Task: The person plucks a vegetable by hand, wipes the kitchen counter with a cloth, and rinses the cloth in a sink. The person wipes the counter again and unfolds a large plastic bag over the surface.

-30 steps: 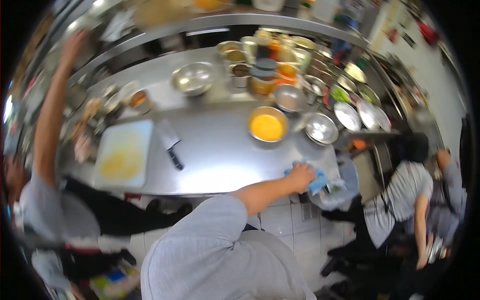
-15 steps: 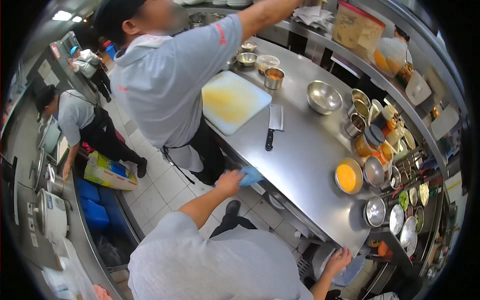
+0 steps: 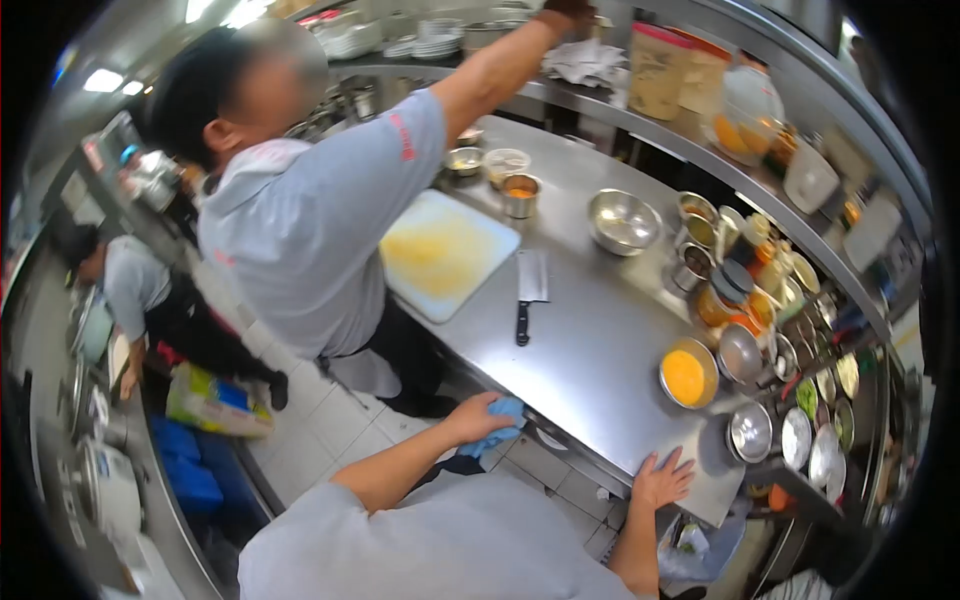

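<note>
The step in hand looks to be handling a blue cloth (image 3: 505, 424) at the near edge of the steel counter (image 3: 590, 340). The left hand (image 3: 474, 420) has its fingers clamped on the cloth, bunching it beside the edge; whether the cloth touches the metal there, I cannot tell. The right hand (image 3: 663, 483) lies palm down on the counter near its right corner, fingers spread apart and seemingly holding nothing.

From this pose, a move of the cloth over the counter would, I judge, call for lifting it over the edge, keeping its loose folds gathered and steering clear of the cleaver (image 3: 534, 278) and the bowl of yellow liquid (image 3: 709, 365). The co-worker (image 3: 310, 220) stands close by on the left, so a wide swing that way would likely be cramped.

The cloth is a plain light blue, crumpled into soft folds, with a loose part showing beyond the fingers; whether it is wet or dirty does not show. Farther left on the counter lies a white cutting board (image 3: 445, 295) with a yellow stain, the cleaver just to its right.
</note>
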`<state>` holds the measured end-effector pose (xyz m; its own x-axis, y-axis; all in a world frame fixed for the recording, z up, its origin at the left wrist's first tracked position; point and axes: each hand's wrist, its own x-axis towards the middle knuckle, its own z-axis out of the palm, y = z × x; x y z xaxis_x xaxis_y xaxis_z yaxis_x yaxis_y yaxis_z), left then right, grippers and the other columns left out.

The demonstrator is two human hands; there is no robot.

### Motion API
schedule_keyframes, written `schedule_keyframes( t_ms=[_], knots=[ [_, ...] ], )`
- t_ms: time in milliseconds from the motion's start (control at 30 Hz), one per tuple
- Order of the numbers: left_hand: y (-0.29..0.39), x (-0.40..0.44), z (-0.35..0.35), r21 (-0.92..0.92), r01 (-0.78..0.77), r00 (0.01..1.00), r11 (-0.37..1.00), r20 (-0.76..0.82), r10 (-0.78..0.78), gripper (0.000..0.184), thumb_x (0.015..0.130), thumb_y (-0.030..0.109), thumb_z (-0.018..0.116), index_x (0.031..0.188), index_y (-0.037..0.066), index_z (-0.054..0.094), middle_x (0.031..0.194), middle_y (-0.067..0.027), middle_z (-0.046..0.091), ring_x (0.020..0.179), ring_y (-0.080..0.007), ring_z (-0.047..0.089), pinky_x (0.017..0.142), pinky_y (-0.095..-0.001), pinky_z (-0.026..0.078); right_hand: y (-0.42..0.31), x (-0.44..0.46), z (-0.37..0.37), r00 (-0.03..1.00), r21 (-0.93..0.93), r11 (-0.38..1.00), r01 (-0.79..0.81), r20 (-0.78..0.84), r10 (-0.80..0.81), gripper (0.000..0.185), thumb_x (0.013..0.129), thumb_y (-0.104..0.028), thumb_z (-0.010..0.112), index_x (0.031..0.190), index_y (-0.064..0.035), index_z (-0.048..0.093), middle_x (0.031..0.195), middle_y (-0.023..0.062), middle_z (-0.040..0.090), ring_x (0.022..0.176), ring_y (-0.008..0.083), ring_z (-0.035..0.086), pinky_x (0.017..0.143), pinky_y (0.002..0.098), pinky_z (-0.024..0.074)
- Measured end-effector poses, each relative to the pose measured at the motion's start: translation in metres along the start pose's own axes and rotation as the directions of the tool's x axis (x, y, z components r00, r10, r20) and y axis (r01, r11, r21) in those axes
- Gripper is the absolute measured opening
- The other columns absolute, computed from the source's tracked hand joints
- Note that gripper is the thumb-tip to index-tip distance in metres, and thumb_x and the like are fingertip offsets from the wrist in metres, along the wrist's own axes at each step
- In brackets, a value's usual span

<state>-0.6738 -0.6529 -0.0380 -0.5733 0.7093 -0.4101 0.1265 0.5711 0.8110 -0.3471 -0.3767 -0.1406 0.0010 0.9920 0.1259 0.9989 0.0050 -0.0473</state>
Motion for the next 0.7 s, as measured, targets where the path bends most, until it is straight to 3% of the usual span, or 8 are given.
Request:
schedule_keyframes(
  t_ms=[100,133,200,267,367,500,633,700],
  knots=[
    [0.087,-0.003,0.001,-0.108,-0.319,0.941,0.941,0.081,0.328,0.066,0.089,0.039,0.077,0.140,0.003,0.058,0.130,-0.0178,0.066,0.115,-0.0273,0.065,0.102,-0.0378,0.049,-0.001,0.000,-0.009,0.998,0.050,0.996,0.070,-0.004,-0.070,0.073,0.095,-0.057,0.054,0.159,-0.0258,0.039,0.167,0.0196,0.027,0.152,0.0452,0.025,0.118,0.0673,0.0194],
    [0.095,0.003,0.008,-0.110,-0.321,0.940,0.941,0.086,0.331,0.066,0.089,0.039,0.077,0.140,0.003,0.058,0.130,-0.0178,0.066,0.115,-0.0273,0.065,0.102,-0.0378,0.049,-0.002,0.000,-0.010,0.998,0.047,0.997,0.065,-0.005,-0.065,0.073,0.095,-0.057,0.054,0.159,-0.0258,0.039,0.167,0.0196,0.027,0.152,0.0452,0.025,0.118,0.0673,0.0194],
    [0.100,0.017,0.024,-0.051,-0.558,0.829,0.828,-0.070,0.555,0.068,0.095,0.044,0.071,0.147,0.003,0.051,0.143,-0.0188,0.056,0.118,-0.0301,0.064,0.106,-0.0388,0.047,0.000,-0.004,-0.009,0.995,0.115,0.989,0.097,-0.034,-0.094,0.073,0.094,-0.054,0.056,0.158,-0.0213,0.041,0.165,0.0230,0.028,0.152,0.0468,0.024,0.118,0.0673,0.0186],
    [0.092,0.025,0.031,0.022,-0.568,0.818,0.823,-0.090,0.568,0.071,0.099,0.047,0.065,0.151,0.004,0.046,0.150,-0.0207,0.049,0.120,-0.0342,0.063,0.108,-0.0390,0.046,0.001,-0.004,-0.010,0.996,0.109,0.990,0.087,0.005,-0.088,0.074,0.094,-0.054,0.055,0.159,-0.0214,0.039,0.166,0.0232,0.026,0.152,0.0468,0.022,0.119,0.0674,0.0176],
    [0.078,0.009,0.011,-0.100,-0.206,0.970,0.973,0.108,0.217,0.076,0.098,0.053,0.063,0.154,0.004,0.044,0.149,-0.0236,0.052,0.127,-0.0345,0.060,0.109,-0.0405,0.045,0.005,0.003,-0.017,0.993,0.104,0.991,0.090,0.062,-0.097,0.075,0.095,-0.055,0.053,0.160,-0.0215,0.036,0.167,0.0235,0.022,0.153,0.0470,0.019,0.119,0.0676,0.0154],
    [-0.041,0.007,-0.009,0.312,-0.323,0.933,0.893,0.263,0.246,0.083,0.091,0.060,0.067,0.146,0.000,0.052,0.138,-0.0266,0.061,0.125,-0.0371,0.062,0.105,-0.0431,0.049,-0.002,-0.002,-0.024,0.987,0.100,0.992,0.080,0.131,-0.093,0.077,0.097,-0.056,0.050,0.162,-0.0205,0.032,0.169,0.0233,0.017,0.154,0.0486,0.015,0.120,0.0682,0.0130],
    [-0.116,-0.028,-0.021,0.334,0.000,0.950,0.943,0.295,-0.105,0.085,0.089,0.060,0.070,0.145,-0.001,0.053,0.143,-0.0258,0.058,0.131,-0.0370,0.058,0.110,-0.0402,0.046,0.004,0.005,-0.018,0.985,0.057,0.996,0.072,0.153,-0.080,0.076,0.097,-0.056,0.049,0.162,-0.0200,0.032,0.169,0.0229,0.016,0.154,0.0496,0.014,0.119,0.0697,0.0135],
    [-0.177,-0.035,-0.019,0.342,0.052,0.968,0.938,0.213,-0.131,0.082,0.089,0.060,0.068,0.142,0.000,0.057,0.141,-0.0267,0.060,0.129,-0.0387,0.059,0.108,-0.0414,0.047,0.005,0.006,-0.016,0.980,0.123,0.989,0.085,0.168,-0.105,0.077,0.097,-0.055,0.050,0.162,-0.0183,0.031,0.169,0.0229,0.017,0.154,0.0502,0.013,0.119,0.0702,0.0138]
  ],
)
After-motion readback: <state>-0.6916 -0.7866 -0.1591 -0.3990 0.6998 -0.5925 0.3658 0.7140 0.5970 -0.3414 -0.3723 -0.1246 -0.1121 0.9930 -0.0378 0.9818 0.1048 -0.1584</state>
